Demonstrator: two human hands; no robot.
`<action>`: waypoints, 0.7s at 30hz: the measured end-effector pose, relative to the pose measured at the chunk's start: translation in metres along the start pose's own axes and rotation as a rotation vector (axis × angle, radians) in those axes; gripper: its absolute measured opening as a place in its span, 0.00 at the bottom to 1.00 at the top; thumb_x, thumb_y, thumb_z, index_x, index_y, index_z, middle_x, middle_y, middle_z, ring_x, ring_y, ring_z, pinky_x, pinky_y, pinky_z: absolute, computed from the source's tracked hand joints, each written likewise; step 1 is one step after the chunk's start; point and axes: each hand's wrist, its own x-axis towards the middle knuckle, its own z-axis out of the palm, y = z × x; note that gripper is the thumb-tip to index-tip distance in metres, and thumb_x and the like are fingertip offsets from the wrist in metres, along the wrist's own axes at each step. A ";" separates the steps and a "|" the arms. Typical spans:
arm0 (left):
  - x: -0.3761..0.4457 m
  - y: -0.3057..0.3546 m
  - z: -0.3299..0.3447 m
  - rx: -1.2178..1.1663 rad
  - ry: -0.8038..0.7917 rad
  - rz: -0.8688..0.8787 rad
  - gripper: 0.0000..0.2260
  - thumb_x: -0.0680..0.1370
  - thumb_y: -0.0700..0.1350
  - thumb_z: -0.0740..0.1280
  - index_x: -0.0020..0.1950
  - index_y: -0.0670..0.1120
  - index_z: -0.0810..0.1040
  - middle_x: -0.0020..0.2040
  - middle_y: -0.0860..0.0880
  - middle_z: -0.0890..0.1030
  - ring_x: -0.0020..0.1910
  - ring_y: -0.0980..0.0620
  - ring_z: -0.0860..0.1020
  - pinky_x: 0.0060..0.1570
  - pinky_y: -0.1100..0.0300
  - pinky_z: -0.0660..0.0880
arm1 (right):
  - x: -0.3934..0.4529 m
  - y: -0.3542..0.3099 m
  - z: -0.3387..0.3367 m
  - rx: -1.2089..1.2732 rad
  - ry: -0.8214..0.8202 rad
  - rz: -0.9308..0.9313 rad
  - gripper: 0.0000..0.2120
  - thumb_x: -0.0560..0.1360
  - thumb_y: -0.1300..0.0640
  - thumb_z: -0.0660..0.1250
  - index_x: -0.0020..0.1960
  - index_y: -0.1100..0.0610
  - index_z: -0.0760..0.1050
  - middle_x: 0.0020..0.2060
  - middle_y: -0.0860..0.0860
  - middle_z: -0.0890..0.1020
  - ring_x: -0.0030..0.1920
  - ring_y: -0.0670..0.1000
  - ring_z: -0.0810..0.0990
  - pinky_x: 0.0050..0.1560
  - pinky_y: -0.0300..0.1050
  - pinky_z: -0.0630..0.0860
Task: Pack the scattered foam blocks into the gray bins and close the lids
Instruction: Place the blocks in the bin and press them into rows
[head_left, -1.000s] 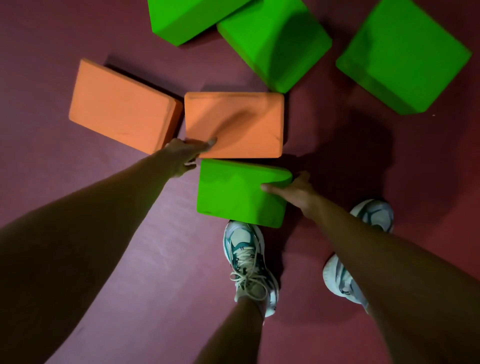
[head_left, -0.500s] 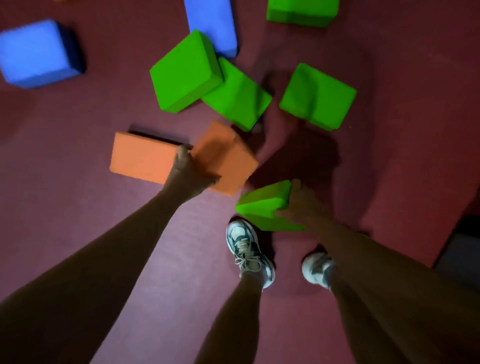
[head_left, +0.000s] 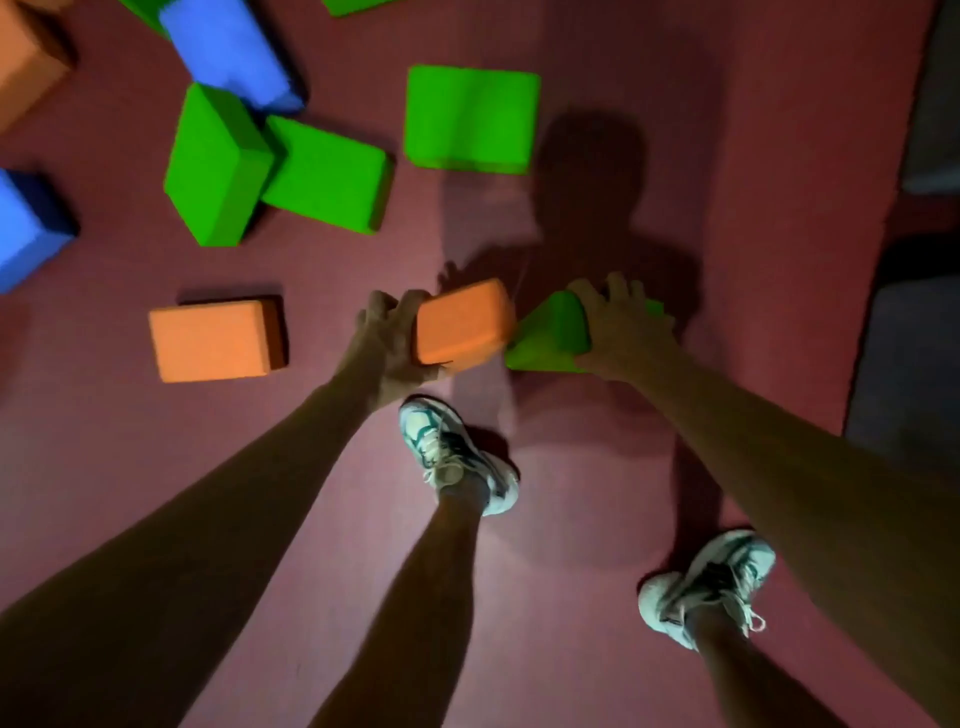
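Note:
My left hand (head_left: 387, 345) grips an orange foam block (head_left: 462, 325) by its left end and holds it off the floor. My right hand (head_left: 621, 325) grips a green foam block (head_left: 550, 335), tilted, with my fingers spread over its top. The two held blocks nearly touch in the middle of the view. A second orange block (head_left: 215, 340) lies flat on the floor to the left. No gray bin can be made out for certain.
Three green blocks (head_left: 470, 117) (head_left: 324, 174) (head_left: 215, 166) and two blue blocks (head_left: 231, 54) (head_left: 23, 228) lie scattered on the red mat (head_left: 597, 467). Another orange block (head_left: 23, 57) sits top left. My feet (head_left: 457, 454) (head_left: 706, 587) stand below the hands. A dark gray area (head_left: 914, 353) borders the mat's right edge.
Both hands have lifted their blocks off the floor and carried them rightward. I have stood up higher and turned right, so more scattered blocks show.

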 end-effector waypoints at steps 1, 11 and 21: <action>0.004 0.033 0.012 0.019 -0.013 0.045 0.41 0.60 0.63 0.77 0.70 0.56 0.66 0.56 0.43 0.68 0.54 0.40 0.71 0.55 0.45 0.75 | -0.019 0.027 0.000 0.017 0.039 0.017 0.39 0.67 0.45 0.75 0.74 0.45 0.62 0.65 0.55 0.67 0.66 0.61 0.67 0.52 0.68 0.74; -0.001 0.417 0.081 0.133 -0.002 0.526 0.37 0.63 0.59 0.73 0.69 0.46 0.71 0.58 0.41 0.73 0.58 0.40 0.73 0.59 0.43 0.73 | -0.236 0.348 -0.039 0.033 0.390 0.275 0.35 0.61 0.49 0.72 0.67 0.47 0.68 0.60 0.53 0.73 0.58 0.59 0.73 0.48 0.58 0.74; -0.008 0.651 0.148 -0.047 0.174 0.612 0.35 0.63 0.60 0.76 0.65 0.48 0.72 0.53 0.44 0.73 0.52 0.44 0.72 0.54 0.52 0.72 | -0.338 0.566 -0.094 0.063 0.542 0.424 0.34 0.65 0.51 0.71 0.70 0.47 0.66 0.63 0.53 0.70 0.61 0.61 0.69 0.51 0.62 0.72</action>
